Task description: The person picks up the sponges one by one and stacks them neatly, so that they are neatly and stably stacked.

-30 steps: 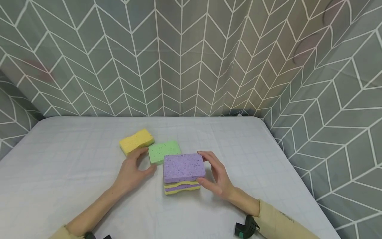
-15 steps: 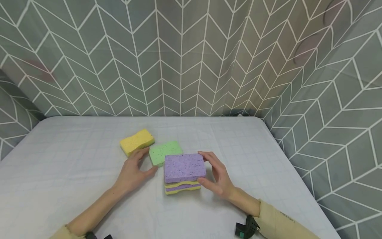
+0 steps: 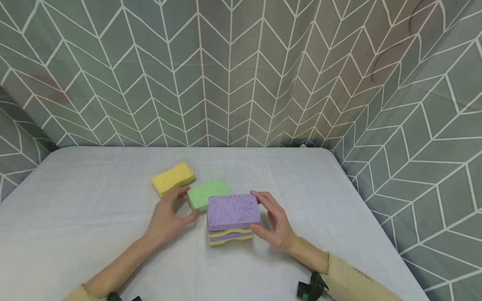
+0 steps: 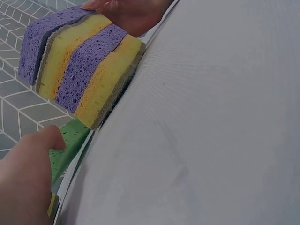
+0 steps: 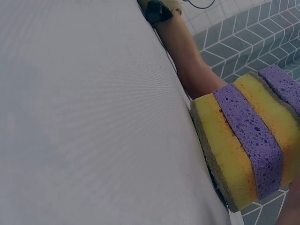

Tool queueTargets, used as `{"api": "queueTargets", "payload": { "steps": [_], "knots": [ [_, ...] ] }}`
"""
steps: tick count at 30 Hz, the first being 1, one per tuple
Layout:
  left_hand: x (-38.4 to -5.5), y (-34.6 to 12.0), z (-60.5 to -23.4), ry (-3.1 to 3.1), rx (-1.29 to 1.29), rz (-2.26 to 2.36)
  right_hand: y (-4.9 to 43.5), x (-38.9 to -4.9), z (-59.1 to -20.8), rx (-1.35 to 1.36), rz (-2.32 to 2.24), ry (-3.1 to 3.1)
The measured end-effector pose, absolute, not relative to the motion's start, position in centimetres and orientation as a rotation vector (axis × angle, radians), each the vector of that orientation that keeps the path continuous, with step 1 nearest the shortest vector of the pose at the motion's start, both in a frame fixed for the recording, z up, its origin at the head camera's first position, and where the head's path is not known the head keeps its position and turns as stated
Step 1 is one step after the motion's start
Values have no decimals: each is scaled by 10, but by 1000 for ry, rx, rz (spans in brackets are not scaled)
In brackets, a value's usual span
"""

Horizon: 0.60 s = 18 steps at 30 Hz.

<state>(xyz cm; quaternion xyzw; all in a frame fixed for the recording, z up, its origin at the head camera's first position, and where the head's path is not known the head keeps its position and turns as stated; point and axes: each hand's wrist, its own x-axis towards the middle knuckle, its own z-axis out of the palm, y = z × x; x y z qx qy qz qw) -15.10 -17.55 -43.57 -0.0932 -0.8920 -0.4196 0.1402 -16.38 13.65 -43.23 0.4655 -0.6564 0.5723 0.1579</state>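
Observation:
A stack of purple and yellow sponges stands mid-table, its layers alternating in the left wrist view. On top lies a purple sponge; below it show a yellow sponge, another purple sponge and a lower yellow sponge. My right hand holds the top sponge by its right side, thumb at the near corner and fingers at the far one. My left hand spans the left end of a green sponge, thumb and fingers at its corners. The green sponge's right part is hidden behind the stack.
Another yellow sponge lies flat just beyond my left fingers. A white cloth covers the table. Grey patterned curtain hangs behind the table's back edge and along both sides.
The green sponge has turned and shifted slightly towards me beside my left hand. The purple and yellow stack and my right hand stay practically where they were.

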Motion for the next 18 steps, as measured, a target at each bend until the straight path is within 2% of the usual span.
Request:
{"api": "queueTargets", "payload": {
  "steps": [18],
  "knots": [
    [-147, -175, -433, -2224, -254, -1285, 136, -164, -434, 1328, 1601, -1894]
  ]
}}
